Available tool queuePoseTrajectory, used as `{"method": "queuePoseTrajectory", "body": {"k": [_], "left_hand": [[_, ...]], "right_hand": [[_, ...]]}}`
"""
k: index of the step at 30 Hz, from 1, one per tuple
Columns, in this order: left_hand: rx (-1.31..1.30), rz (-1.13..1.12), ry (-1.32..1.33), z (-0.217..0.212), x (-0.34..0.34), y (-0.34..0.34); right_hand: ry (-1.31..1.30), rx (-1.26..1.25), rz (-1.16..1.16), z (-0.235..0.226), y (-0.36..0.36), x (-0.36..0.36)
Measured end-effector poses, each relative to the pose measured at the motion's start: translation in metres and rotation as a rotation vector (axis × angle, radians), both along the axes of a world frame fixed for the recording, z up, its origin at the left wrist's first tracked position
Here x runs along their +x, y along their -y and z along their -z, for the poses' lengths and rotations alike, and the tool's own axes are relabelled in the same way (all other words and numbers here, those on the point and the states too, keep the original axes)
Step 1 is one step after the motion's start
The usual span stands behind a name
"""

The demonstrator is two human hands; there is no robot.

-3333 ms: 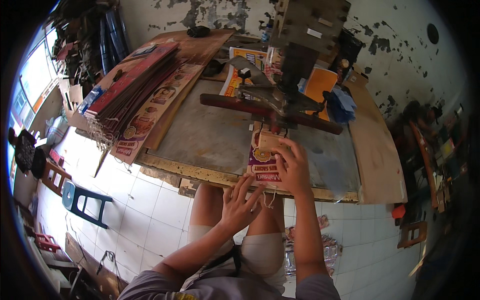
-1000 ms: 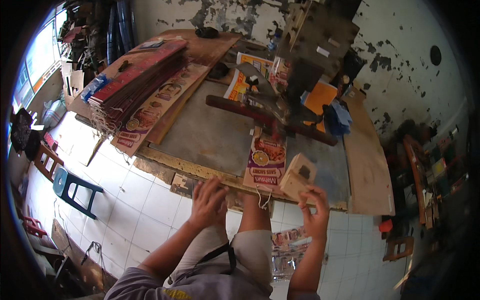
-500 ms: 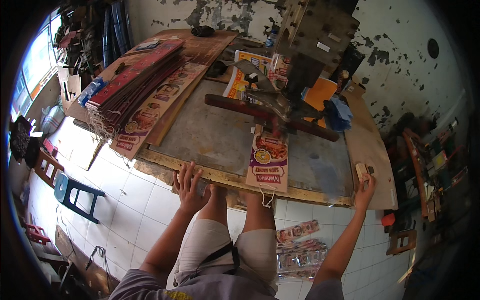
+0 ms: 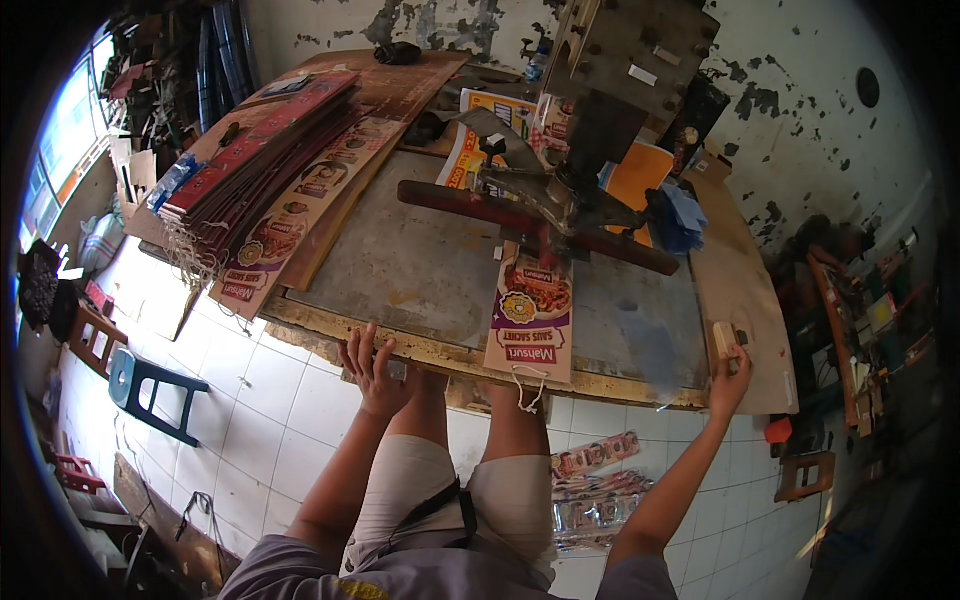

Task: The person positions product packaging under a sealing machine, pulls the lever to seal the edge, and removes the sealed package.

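Wooden block: a small pale block [image 4: 722, 338] sits on the far right of the tabletop [image 4: 420, 270], on a tan board [image 4: 735, 290], right at the tips of the right hand [image 4: 728, 380].
Right hand: reaches out to the tabletop's right edge — its fingers [image 4: 738, 352] curl loosely at the block's near end, touching it; whether they clasp it I cannot tell.
Left hand: the left hand [image 4: 372, 368] rests at the front edge of the tabletop, fingers [image 4: 352, 345] spread wide and flat, holding nothing.
Printed card: a tall, glossy red-and-cream card [image 4: 533, 312] lies between the two hands, its lower end overhanging the edge, a white string loop dangling from it.
Tabletop: worn grey sheet, scuffed, with a chipped yellowish wooden front rim.
Press: a dark metal machine [image 4: 610, 110] with a red bar [image 4: 530, 222] stands over the card's top end.
Stack: flat red printed cards [image 4: 265, 165] are piled at the left — well apart from both hands.
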State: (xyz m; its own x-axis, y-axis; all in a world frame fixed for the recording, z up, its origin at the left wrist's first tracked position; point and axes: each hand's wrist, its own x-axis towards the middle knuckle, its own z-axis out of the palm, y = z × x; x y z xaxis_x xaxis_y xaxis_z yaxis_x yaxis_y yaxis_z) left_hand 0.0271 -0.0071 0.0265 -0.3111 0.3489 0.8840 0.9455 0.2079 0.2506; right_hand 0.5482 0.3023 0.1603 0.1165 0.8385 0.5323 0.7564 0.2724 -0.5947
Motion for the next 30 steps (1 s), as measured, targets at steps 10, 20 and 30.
{"method": "queuePoseTrajectory", "body": {"k": [10, 20, 30], "left_hand": [[0.026, -0.001, 0.013, 0.003, 0.0, -0.002], [0.01, -0.017, -0.011, 0.008, -0.003, -0.003], [0.003, -0.031, -0.009, 0.012, -0.005, -0.003]], "right_hand": [[-0.041, -0.026, 0.001, -0.003, 0.002, -0.002], [-0.052, -0.016, -0.01, -0.002, 0.002, -0.001], [-0.045, -0.032, 0.003, -0.002, 0.003, -0.003]]}}
